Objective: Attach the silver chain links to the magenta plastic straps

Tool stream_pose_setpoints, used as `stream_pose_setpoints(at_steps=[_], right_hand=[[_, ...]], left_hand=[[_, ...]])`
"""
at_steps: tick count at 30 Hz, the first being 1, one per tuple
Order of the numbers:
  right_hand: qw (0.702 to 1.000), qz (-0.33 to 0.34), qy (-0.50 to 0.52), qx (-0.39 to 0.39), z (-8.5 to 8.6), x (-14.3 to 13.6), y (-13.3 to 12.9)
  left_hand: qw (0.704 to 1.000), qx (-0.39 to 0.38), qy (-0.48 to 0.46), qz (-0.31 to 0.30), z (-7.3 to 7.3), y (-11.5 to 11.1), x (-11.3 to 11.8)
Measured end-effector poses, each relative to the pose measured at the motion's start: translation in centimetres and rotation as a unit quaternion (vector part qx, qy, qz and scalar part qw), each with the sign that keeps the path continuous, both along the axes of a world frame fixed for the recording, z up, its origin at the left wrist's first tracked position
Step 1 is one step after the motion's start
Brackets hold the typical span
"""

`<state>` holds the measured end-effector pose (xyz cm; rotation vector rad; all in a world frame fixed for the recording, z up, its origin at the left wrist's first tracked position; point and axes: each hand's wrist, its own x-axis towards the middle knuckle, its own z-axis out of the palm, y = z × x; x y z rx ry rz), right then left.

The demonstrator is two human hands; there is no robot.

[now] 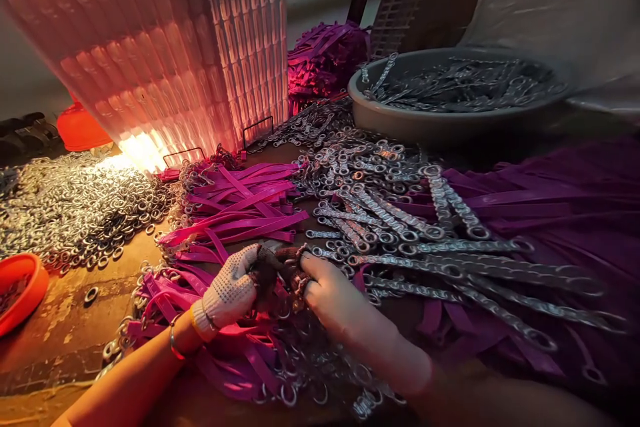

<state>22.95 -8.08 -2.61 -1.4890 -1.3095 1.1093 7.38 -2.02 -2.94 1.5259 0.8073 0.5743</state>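
Observation:
My left hand, in a white dotted glove, is closed over the magenta straps. My right hand is closed just beside it, its fingertips almost meeting the left ones. Dark, reddish-brown material shows at the fingers of both hands. Whether it is glove tips, wrapped tool handles or a held piece cannot be made out. Below the hands lie more magenta straps with metal rings at their ends. Right of my right hand lie silvery chain-like strips with ring ends.
A heap of metal rings covers the table's left, near an orange bowl. A grey basin of dark metal strips stands at back right. Ribbed translucent panels glow behind. Purple straps spread along the right.

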Motion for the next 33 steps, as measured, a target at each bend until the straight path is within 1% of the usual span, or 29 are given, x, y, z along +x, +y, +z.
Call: stream_pose_setpoints(at_steps=[3, 6, 8, 11, 13, 14, 15, 16, 17, 18, 19, 20, 21, 23, 25, 26, 27, 28, 29, 33], right_hand=[[0.997, -0.007, -0.072, 0.01, -0.3, -0.4, 0.0], [0.992, -0.01, -0.124, -0.021, -0.9, -0.6, 0.3], [0.994, -0.018, -0.102, -0.033, -1.2, -0.3, 0.5], [0.997, -0.061, -0.042, -0.011, -1.5, 0.8, 0.7], [0.995, -0.088, -0.048, 0.004, -1.5, 1.7, 0.8], [0.994, -0.091, -0.059, 0.007, -1.5, 2.1, 0.8], [0.993, -0.089, -0.073, 0.006, -1.5, 2.4, 0.8], [0.993, -0.085, -0.086, 0.003, -1.5, 2.5, 0.7], [0.992, -0.082, -0.099, 0.0, -1.6, 2.6, 0.7], [0.991, -0.079, -0.112, 0.0, -1.7, 2.5, 0.7], [0.989, -0.076, -0.124, 0.003, -1.8, 2.5, 0.7], [0.988, -0.073, -0.137, 0.01, -2.0, 2.4, 0.7], [0.986, -0.07, -0.15, 0.017, -2.1, 2.3, 0.7], [0.982, -0.065, -0.174, 0.025, -2.3, 2.2, 0.7], [0.979, -0.063, -0.194, 0.018, -2.3, 2.3, 0.7], [0.977, -0.063, -0.201, 0.012, -2.2, 2.4, 0.7], [0.976, -0.064, -0.206, 0.005, -2.1, 2.5, 0.7], [0.976, -0.064, -0.209, -0.001, -2.0, 2.6, 0.7], [0.976, -0.065, -0.209, -0.004, -1.9, 2.7, 0.7], [0.975, -0.058, -0.214, 0.01, -1.8, 2.9, 0.5]], left_hand=[[0.997, -0.075, 0.008, 0.003, -0.4, -0.4, 0.3], [0.994, -0.108, -0.014, 0.004, -1.1, -0.6, 0.7], [0.99, -0.139, -0.026, 0.011, -1.4, -0.5, 0.7], [0.977, -0.208, -0.033, 0.039, -1.0, 0.5, 0.1], [0.969, -0.241, -0.038, 0.05, -0.5, 1.4, -0.8], [0.97, -0.235, -0.031, 0.049, -0.3, 1.9, -1.3], [0.977, -0.207, -0.008, 0.047, -0.1, 2.4, -1.7], [0.987, -0.152, 0.029, 0.044, -0.1, 2.8, -2.2], [0.994, -0.073, 0.078, 0.035, 0.0, 3.2, -2.5], [0.991, 0.016, 0.129, 0.021, 0.0, 3.5, -2.7], [0.979, 0.101, 0.177, 0.002, 0.0, 3.8, -2.7], [0.96, 0.174, 0.22, -0.021, 0.0, 4.1, -2.6], [0.936, 0.234, 0.257, -0.046, 0.0, 4.4, -2.3], [0.881, 0.319, 0.336, -0.098, 0.2, 5.0, -1.3], [0.811, 0.379, 0.417, -0.154, 0.5, 5.4, 0.1], [0.781, 0.398, 0.447, -0.179, 0.6, 5.6, 0.8], [0.758, 0.409, 0.465, -0.203, 0.6, 5.7, 1.6], [0.745, 0.415, 0.473, -0.223, 0.6, 5.7, 2.2], [0.738, 0.417, 0.473, -0.241, 0.6, 5.8, 2.8], [0.732, 0.406, 0.467, -0.285, 0.3, 5.9, 4.2]])
